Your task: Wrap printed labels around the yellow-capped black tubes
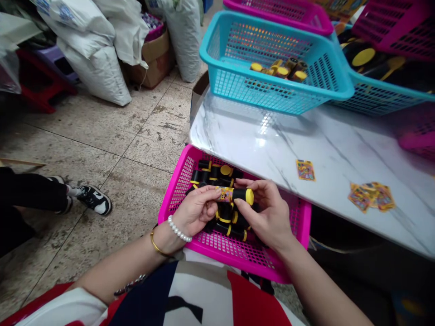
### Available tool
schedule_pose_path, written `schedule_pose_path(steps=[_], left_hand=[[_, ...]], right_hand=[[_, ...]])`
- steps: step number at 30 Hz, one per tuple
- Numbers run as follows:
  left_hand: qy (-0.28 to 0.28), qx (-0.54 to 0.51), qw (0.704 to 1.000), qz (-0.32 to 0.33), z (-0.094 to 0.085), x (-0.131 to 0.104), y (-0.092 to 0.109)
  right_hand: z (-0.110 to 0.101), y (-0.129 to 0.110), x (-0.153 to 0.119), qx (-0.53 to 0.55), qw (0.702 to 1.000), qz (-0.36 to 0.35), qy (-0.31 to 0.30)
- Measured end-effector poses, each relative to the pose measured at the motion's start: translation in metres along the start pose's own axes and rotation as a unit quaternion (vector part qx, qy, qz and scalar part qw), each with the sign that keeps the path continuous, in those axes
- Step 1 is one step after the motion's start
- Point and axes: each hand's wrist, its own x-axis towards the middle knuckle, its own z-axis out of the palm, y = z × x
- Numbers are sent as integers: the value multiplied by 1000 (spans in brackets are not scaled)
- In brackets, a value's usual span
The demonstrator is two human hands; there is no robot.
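Note:
A small black tube [239, 194] with a yellow cap lies level between my two hands, over a pink basket [234, 256]. A colourful printed label [225, 194] covers its left part. My left hand [199, 208] pinches the labelled end between thumb and fingers. At the capped end, my right hand [267, 213] has its thumb against the near side and its fingers behind. Below both hands, the basket holds several black tubes with yellow caps [224, 228]; these show no printed label. My hands hide part of the pile.
The white marble-patterned table [251, 136] bears a single label [306, 170] and a loose pile of labels [372, 197]. A blue basket [272, 93] on it holds several labelled tubes. White sacks [98, 74] stand on the floor. At left, another person's shoe [95, 199] shows.

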Motion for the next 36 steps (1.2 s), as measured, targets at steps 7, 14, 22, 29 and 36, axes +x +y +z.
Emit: schedule_pose_path(steps=[7, 14, 22, 29, 36], left_hand=[[36, 77, 994, 62, 4, -9, -2], [-47, 125, 989, 67, 0, -14, 8], [-86, 202, 974, 55, -5, -3, 3], [-104, 201, 974, 29, 12, 0, 0], [-126, 172, 977, 0, 7, 0, 8]], right_hand=[[4, 5, 0, 116, 993, -15, 20], [2, 4, -4, 154, 988, -11, -15], [-2, 9, -6, -45, 993, -111, -12], [-23, -3, -6, -79, 989, -92, -85], [-27, 3, -6, -159, 969, -186, -44]])
